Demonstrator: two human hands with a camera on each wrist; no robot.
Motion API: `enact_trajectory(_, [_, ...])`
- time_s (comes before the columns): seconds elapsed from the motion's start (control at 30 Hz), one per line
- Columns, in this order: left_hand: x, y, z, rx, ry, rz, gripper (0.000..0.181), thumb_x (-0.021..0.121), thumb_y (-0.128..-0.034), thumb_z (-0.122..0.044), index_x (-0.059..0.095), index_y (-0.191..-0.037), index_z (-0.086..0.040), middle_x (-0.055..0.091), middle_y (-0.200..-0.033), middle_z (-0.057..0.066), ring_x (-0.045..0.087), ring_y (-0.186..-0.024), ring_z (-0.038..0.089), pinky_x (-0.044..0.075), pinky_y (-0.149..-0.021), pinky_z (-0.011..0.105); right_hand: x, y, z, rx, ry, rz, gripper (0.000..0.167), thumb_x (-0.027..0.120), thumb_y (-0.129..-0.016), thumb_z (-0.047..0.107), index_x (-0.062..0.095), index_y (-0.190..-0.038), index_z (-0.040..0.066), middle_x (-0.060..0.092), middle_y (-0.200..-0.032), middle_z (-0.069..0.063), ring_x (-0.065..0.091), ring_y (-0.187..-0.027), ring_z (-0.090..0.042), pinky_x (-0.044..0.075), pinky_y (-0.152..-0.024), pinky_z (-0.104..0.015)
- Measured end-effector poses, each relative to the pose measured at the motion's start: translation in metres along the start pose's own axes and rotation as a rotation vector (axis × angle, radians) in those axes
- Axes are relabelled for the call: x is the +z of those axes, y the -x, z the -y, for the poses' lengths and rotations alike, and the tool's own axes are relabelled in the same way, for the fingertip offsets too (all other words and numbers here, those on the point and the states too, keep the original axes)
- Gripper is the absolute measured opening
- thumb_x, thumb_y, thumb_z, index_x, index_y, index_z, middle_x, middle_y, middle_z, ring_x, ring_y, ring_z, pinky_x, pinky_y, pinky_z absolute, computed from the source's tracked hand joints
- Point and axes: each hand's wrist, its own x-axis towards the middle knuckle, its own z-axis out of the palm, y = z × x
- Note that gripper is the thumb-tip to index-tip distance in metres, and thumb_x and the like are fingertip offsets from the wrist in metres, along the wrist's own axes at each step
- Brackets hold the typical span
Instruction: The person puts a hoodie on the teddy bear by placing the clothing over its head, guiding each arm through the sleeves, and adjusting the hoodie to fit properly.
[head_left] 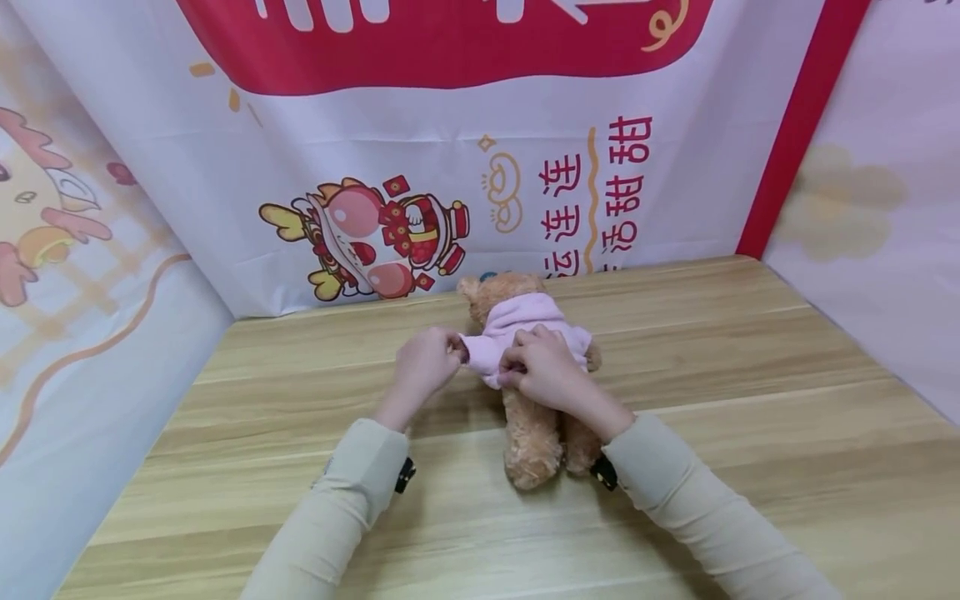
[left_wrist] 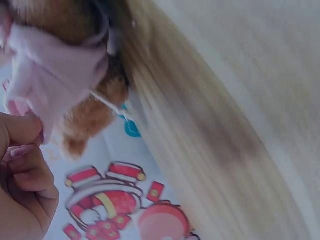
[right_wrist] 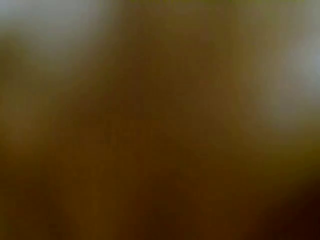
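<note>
A light-brown teddy bear (head_left: 531,446) lies on the table, its head away from me and its legs toward me. It wears a pink hoodie (head_left: 525,312). My left hand (head_left: 427,362) pinches the end of the left sleeve and holds it out to the side; in the left wrist view, thumb and finger grip the pink cloth (left_wrist: 45,75). My right hand (head_left: 551,371) lies over the bear's lower body, thumb and fingers pinching the hoodie near its hem. A white cord (left_wrist: 106,102) hangs near the bear's head. Blur fills the right wrist view.
The wood-grain table (head_left: 300,400) extends around the bear. Behind it hangs a printed white-and-red cloth (head_left: 420,125), close to the bear's head. More printed cloth stands at the left (head_left: 75,250) and right sides. A blue round piece (left_wrist: 132,128) shows beside the bear's head.
</note>
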Motion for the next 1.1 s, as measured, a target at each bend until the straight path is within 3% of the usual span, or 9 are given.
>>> enact_trajectory(0.13, [-0.003,-0.010,0.015,-0.084,0.054,0.049,0.012,0.060,-0.0868,-0.019,0.071,-0.086,-0.013,0.071,-0.087,0.004,0.062,-0.076,0.022,0.043,-0.060,0.033,-0.003,0.000,0.002,-0.038,-0.007,0.057,0.009,0.072,-0.082,0.026,0.070,-0.076,0.019,0.052,-0.077,0.002,0.044,-0.081,-0.018,0.036,-0.079,-0.035])
enact_trajectory(0.23, [0.000,-0.016,0.022,-0.101,0.072,0.035,0.014,0.060,-0.0890,-0.022,0.070,-0.088,-0.013,0.069,-0.084,0.004,0.060,-0.075,0.021,0.042,-0.060,0.032,-0.005,0.000,0.001,-0.067,-0.018,0.094,0.009,0.071,-0.082,0.025,0.069,-0.076,0.019,0.050,-0.077,0.003,0.043,-0.081,-0.017,0.035,-0.077,-0.033])
enact_trajectory(0.4, [0.005,-0.014,0.022,-0.045,0.213,-0.033,0.011,0.064,-0.0858,-0.017,0.070,-0.090,-0.008,0.063,-0.074,0.005,0.054,-0.067,0.017,0.038,-0.055,0.026,-0.005,0.000,-0.002,-0.021,-0.035,0.080,0.008,0.070,-0.084,0.025,0.071,-0.080,0.018,0.051,-0.077,0.001,0.044,-0.080,-0.018,0.035,-0.078,-0.036])
enact_trajectory(0.53, [0.002,-0.004,0.017,0.014,0.302,-0.034,0.011,0.068,-0.0798,-0.015,0.069,-0.087,-0.006,0.049,-0.065,0.002,0.043,-0.060,0.015,0.033,-0.051,0.025,-0.003,-0.002,-0.002,0.006,-0.031,0.050,0.009,0.070,-0.083,0.026,0.072,-0.081,0.017,0.051,-0.077,0.000,0.044,-0.079,-0.019,0.035,-0.079,-0.038])
enact_trajectory(0.6, [-0.001,0.002,0.013,0.048,0.265,-0.027,0.012,0.069,-0.0790,-0.018,0.071,-0.086,-0.009,0.052,-0.068,0.002,0.045,-0.063,0.015,0.033,-0.053,0.025,-0.002,-0.003,-0.002,0.005,-0.032,0.036,0.009,0.071,-0.083,0.026,0.071,-0.080,0.017,0.051,-0.076,0.000,0.045,-0.079,-0.020,0.035,-0.080,-0.039])
enact_trajectory(0.7, [0.001,0.010,0.010,0.104,0.136,-0.039,0.018,0.073,-0.0793,-0.025,0.070,-0.090,-0.011,0.061,-0.080,0.005,0.051,-0.071,0.017,0.040,-0.057,0.027,-0.001,-0.003,-0.001,0.003,-0.035,0.020,0.010,0.071,-0.082,0.026,0.071,-0.079,0.017,0.053,-0.076,0.000,0.045,-0.079,-0.020,0.036,-0.080,-0.039])
enact_trajectory(0.9, [0.012,0.021,0.003,0.167,-0.075,-0.149,0.022,0.074,-0.0813,-0.022,0.064,-0.094,-0.007,0.060,-0.098,0.012,0.061,-0.072,0.025,0.052,-0.060,0.038,0.002,-0.002,0.001,0.012,-0.026,-0.011,0.011,0.072,-0.081,0.026,0.070,-0.077,0.017,0.054,-0.077,0.000,0.046,-0.080,-0.020,0.036,-0.080,-0.039])
enact_trajectory(1.0, [0.012,0.022,0.000,0.146,-0.118,-0.171,0.014,0.068,-0.0857,-0.015,0.064,-0.095,-0.006,0.058,-0.102,0.014,0.063,-0.071,0.031,0.053,-0.059,0.042,0.002,-0.002,0.004,0.021,-0.012,-0.012,0.011,0.072,-0.081,0.027,0.070,-0.077,0.017,0.055,-0.078,0.000,0.046,-0.080,-0.020,0.036,-0.080,-0.039])
enact_trajectory(1.1, [0.006,0.015,-0.002,0.096,-0.130,-0.136,0.009,0.063,-0.0892,-0.013,0.065,-0.096,-0.008,0.058,-0.104,0.013,0.063,-0.075,0.031,0.052,-0.061,0.043,0.000,-0.001,0.005,0.018,0.018,0.012,0.011,0.072,-0.082,0.027,0.071,-0.079,0.017,0.054,-0.077,0.000,0.046,-0.080,-0.020,0.036,-0.079,-0.038])
